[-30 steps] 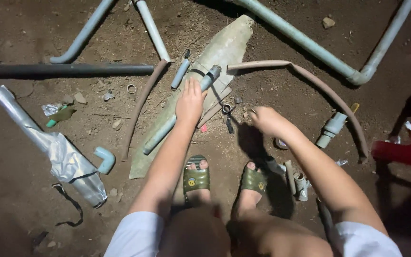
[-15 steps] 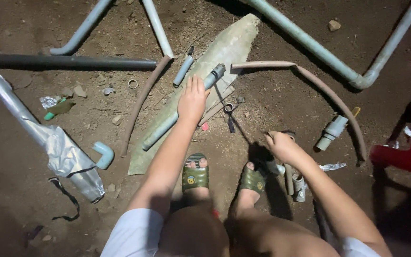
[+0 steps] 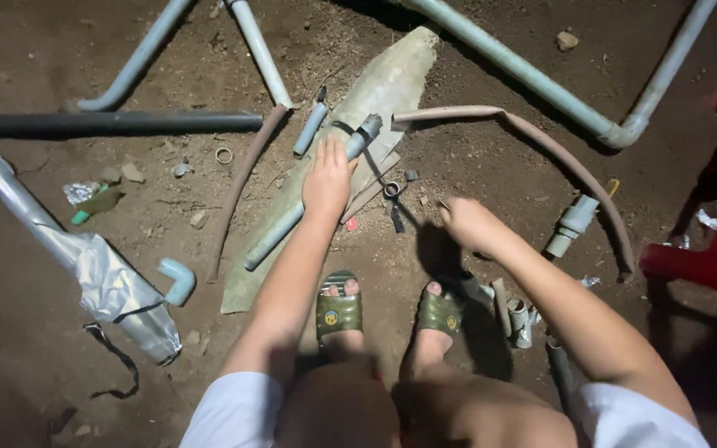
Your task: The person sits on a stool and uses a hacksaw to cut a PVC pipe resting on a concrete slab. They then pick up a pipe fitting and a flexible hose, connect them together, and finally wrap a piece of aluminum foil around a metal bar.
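My left hand (image 3: 328, 178) presses down on a long grey pipe (image 3: 275, 236) and grips it. The pipe has a dark fitting at its far end and lies along a pale flat slab (image 3: 392, 79) on the dirt. My right hand (image 3: 468, 222) hovers curled and blurred just right of a small pair of pliers (image 3: 393, 199). I cannot see whether it holds anything. A cluster of short pipe fittings (image 3: 518, 317) lies beside my right sandal (image 3: 440, 311).
A curved brown hose (image 3: 551, 145) arcs to the right, with a grey coupling (image 3: 573, 222) under it. Long pale pipes (image 3: 533, 79) cross the top and a black pipe (image 3: 109, 124) lies left. A foil-wrapped bundle (image 3: 85, 261), a pipe elbow (image 3: 178, 280) and a red stool (image 3: 707, 257) are nearby.
My right hand dropped toward the fittings by my right foot, then came back up near the pliers. My left hand stayed on the grey pipe.
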